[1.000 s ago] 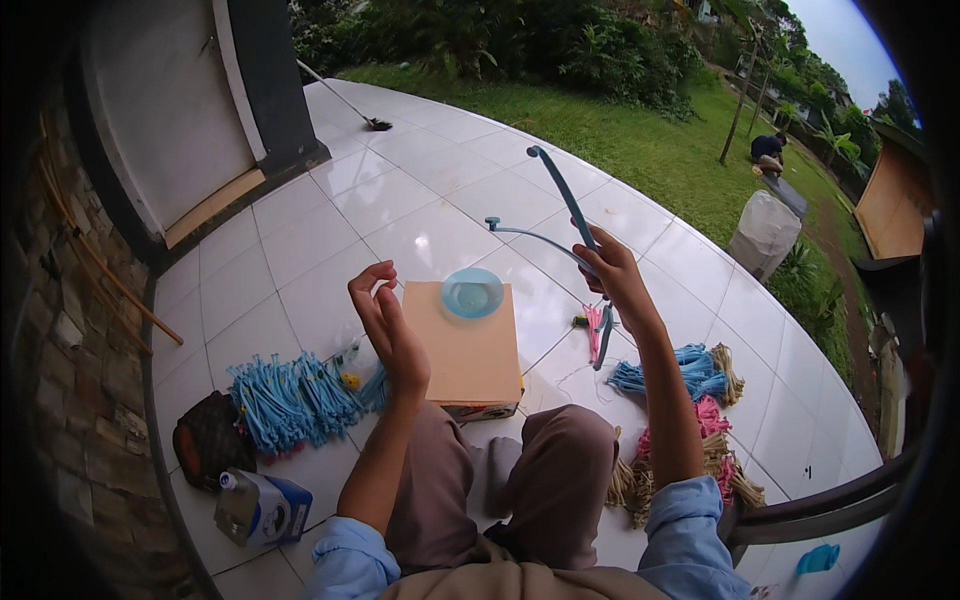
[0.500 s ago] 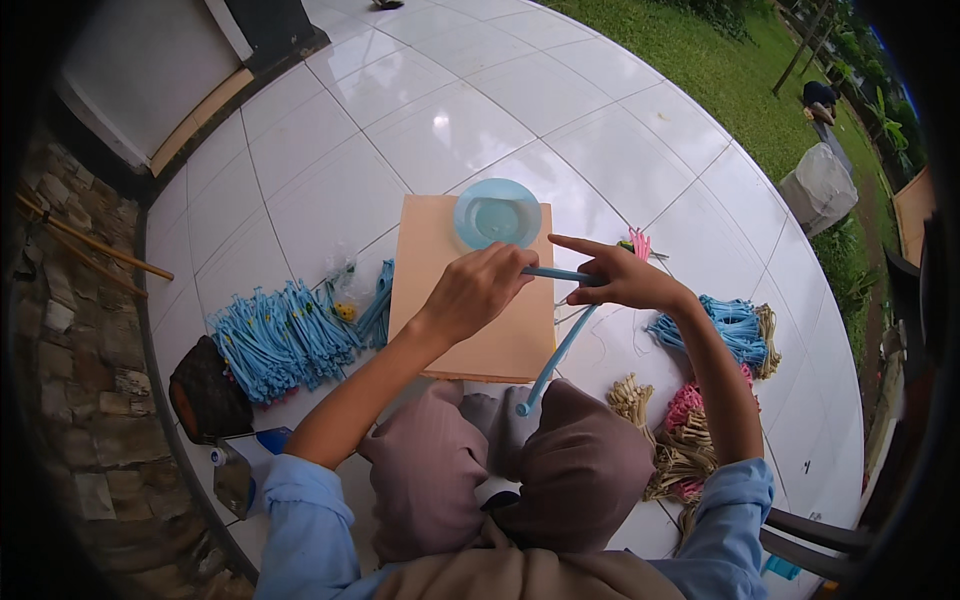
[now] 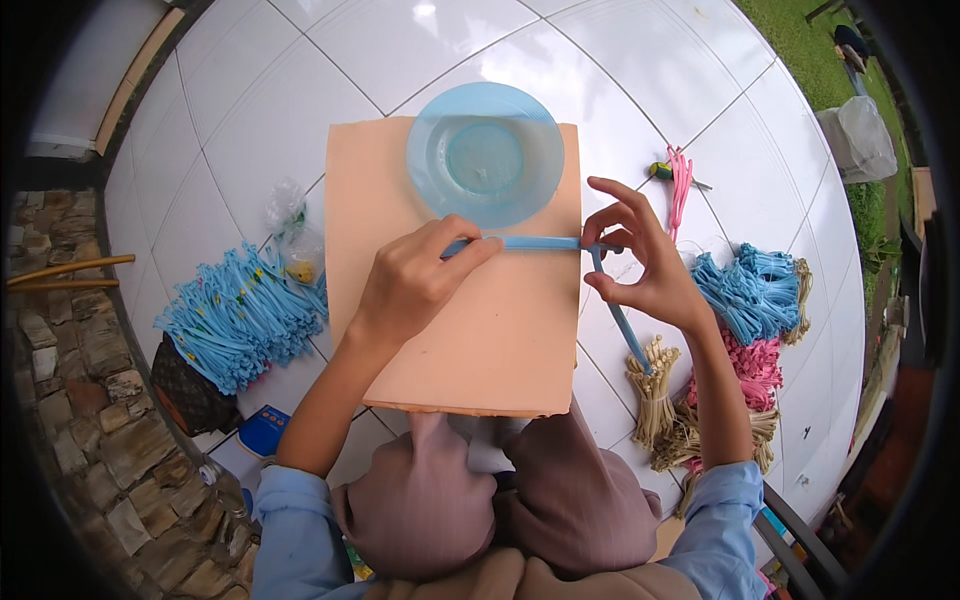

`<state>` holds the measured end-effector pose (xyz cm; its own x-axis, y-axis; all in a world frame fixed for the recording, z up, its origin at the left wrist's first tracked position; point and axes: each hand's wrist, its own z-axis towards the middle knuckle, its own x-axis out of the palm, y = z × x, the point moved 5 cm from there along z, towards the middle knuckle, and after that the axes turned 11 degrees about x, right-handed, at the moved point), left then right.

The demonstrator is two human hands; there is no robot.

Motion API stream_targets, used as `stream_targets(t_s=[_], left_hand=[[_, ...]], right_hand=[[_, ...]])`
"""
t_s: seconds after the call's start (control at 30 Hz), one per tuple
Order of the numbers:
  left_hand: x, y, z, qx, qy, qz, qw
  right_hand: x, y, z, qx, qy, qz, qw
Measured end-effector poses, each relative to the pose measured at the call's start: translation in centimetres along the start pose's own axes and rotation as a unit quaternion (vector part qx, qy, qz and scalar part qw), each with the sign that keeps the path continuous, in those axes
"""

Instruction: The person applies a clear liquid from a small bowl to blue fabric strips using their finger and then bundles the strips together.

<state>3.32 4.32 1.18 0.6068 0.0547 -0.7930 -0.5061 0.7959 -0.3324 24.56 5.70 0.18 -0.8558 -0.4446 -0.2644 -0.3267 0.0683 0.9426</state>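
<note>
A blue flat strap (image 3: 540,243) stretches level between my two hands, above a peach-coloured board (image 3: 460,345). My left hand (image 3: 415,270) pinches one end between thumb and fingers. Near the board's right edge, my right hand (image 3: 640,250) holds the strap's other part between bent fingers, with the index finger raised and the thumb apart. From there the loose end hangs down past the board's side. A translucent blue bowl (image 3: 486,205) with a wide rim rests on the far part of the board, just beyond my hands.
Many blue straps (image 3: 240,315) lie heaped at the left, beside a clear plastic bag (image 3: 287,205) and a dark brown bag (image 3: 190,385). On the right are blue bundles (image 3: 745,290), pink bundles (image 3: 752,372), beige bundles (image 3: 655,390), pink strips (image 3: 680,190) and a green-handled screwdriver (image 3: 661,171).
The view has tipped closer to the board, so the bowl looks larger. My hands have moved apart, drawing the strap out longer; my right index finger now points up instead of sideways.
</note>
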Motion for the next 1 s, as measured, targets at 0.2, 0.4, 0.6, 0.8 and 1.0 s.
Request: stream_targets(t_s=[0.2, 0.4, 0.6, 0.8, 1.0], left_hand=[[0.6, 0.1, -0.1, -0.008, 0.005, 0.006, 1.0], [0.6, -0.2, 0.1, -0.002, -0.002, 0.025, 1.0], [0.9, -0.1, -0.2, -0.012, 0.012, 0.021, 1.0], [1.2, -0.2, -0.4, -0.022, 0.012, 0.016, 1.0], [1.3, 0.1, -0.4, -0.024, 0.004, -0.006, 1.0]], right_hand=[[0.3, -1.1, 0.1, 0.007, -0.036, 0.013, 0.999], [0.4, -1.3, -0.5, 0.004, -0.058, 0.003, 0.998], [0.8, -2.5, -0.9, -0.033, -0.079, -0.006, 0.996], [1.8, -4.2, -1.5, -0.075, -0.131, 0.036, 0.988], [2.0, -4.4, -1.9, -0.106, -0.153, 0.037, 0.982]])
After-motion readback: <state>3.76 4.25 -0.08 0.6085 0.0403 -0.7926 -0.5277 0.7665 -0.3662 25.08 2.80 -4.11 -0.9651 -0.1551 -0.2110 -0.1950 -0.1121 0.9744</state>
